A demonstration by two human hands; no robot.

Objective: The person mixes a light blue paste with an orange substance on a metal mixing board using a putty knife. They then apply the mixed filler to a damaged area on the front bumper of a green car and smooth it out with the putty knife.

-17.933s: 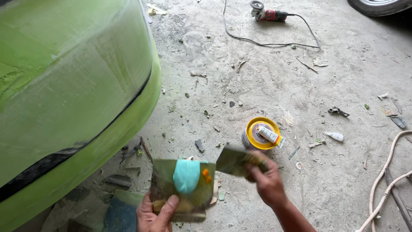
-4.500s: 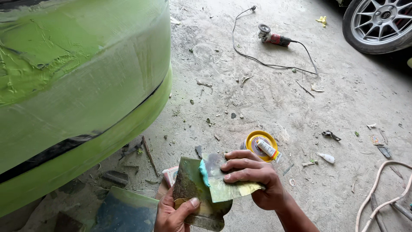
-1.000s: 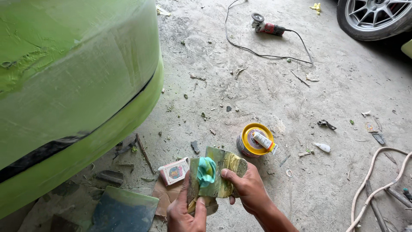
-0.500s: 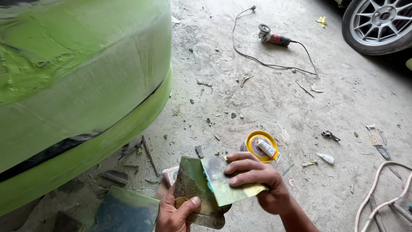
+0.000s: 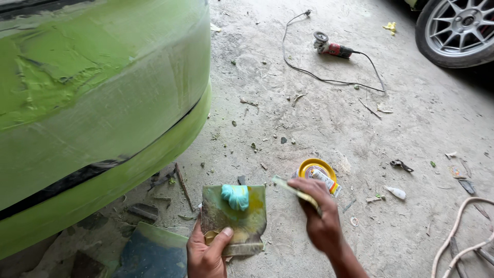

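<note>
The left hand [image 5: 208, 252] is cut off by the bottom edge at 6 o'clock; only its thumb and part of the palm show, pinched on the lower edge of a smeared mixing board [image 5: 234, 219]. A lump of teal filler [image 5: 235, 196] sits at the board's top. Under the board a second plate seems to poke out, though the view is too poor to be sure.

The right hand [image 5: 319, 219], just beside the board at 5 o'clock and well clear of the left, is closed on a thin spreader [image 5: 290, 188] seen nearly edge-on, so its face is hard to read. The hand hides part of a round yellow tin [image 5: 315, 167] at centre; a small white tube [image 5: 325, 180] with red print lies across the tin's rim.

A green car panel [image 5: 92, 98] fills 9 to 11 o'clock, its top cut off. A red-bodied grinder [image 5: 332, 47] lies at 1 o'clock, its cord [image 5: 309, 72] trailing over the concrete. A wheel [image 5: 458, 31] is cropped at 2 o'clock, a pale hose [image 5: 463, 242] at 4 o'clock. A blue-grey sheet [image 5: 149, 255] runs off at 7 o'clock.
</note>
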